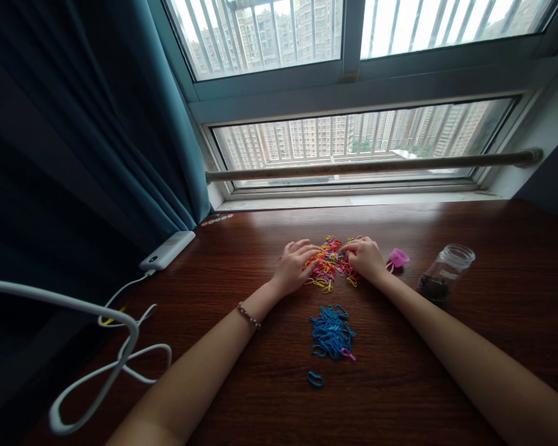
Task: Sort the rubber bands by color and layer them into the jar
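Observation:
A mixed pile of small rubber bands (328, 266), in red, yellow, pink and orange with a little blue, lies on the wooden table. At its left edge rests my left hand (296, 265), fingers stretched out and touching the bands. My right hand (363, 255) is on the pile's right side, its fingers bent down and pressed together among the bands; what they pinch, if anything, is hidden. Nearer to me sits a heap of blue rubber bands (331, 331) with one pink band (348, 354) at its edge. A single blue band (315, 379) lies apart below it.
Right of my right hand is a small pink cup-shaped item (398, 257), then a clear glass jar (451, 266) with dark contents. On the left, a white power bank (168, 253) has a cable plugged in, near a thick looping white cord (121, 362) and the blue curtain (134, 111).

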The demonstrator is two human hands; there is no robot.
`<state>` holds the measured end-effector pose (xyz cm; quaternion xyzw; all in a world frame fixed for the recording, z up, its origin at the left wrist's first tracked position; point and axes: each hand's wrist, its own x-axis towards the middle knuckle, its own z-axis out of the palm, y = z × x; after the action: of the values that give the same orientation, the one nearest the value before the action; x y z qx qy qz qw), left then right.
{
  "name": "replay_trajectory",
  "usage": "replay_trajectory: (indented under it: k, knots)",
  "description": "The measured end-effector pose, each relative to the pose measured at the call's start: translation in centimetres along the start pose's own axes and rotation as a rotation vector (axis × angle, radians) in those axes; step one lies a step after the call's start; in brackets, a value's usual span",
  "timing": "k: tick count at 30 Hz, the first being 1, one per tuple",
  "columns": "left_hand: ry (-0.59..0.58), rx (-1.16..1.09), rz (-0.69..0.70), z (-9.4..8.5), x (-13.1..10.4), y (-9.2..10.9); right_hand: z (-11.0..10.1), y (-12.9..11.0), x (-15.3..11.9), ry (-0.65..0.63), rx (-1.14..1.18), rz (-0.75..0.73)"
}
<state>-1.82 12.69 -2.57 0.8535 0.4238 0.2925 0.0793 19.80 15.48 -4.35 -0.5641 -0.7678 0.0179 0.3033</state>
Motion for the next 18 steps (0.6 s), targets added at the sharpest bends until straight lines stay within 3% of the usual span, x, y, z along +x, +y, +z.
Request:
replay_trajectory:
  k: [5, 12, 18]
  knots:
    - [-0.072, 0.147, -0.159, 0.2, 0.1, -2.4, -0.3, -0.4, -0.1, 0.004, -0.096, 0.018]
    - [0.063, 0.189, -0.242, 0.3, 0.0, -2.5, -0.4, -0.3, -0.1, 0.071, -0.178, 0.099]
    - [0.037, 0.232, -0.199, 0.4, 0.0, -2.4, -0.1, -0.3, -0.2, 0.018, -0.108, 0.018]
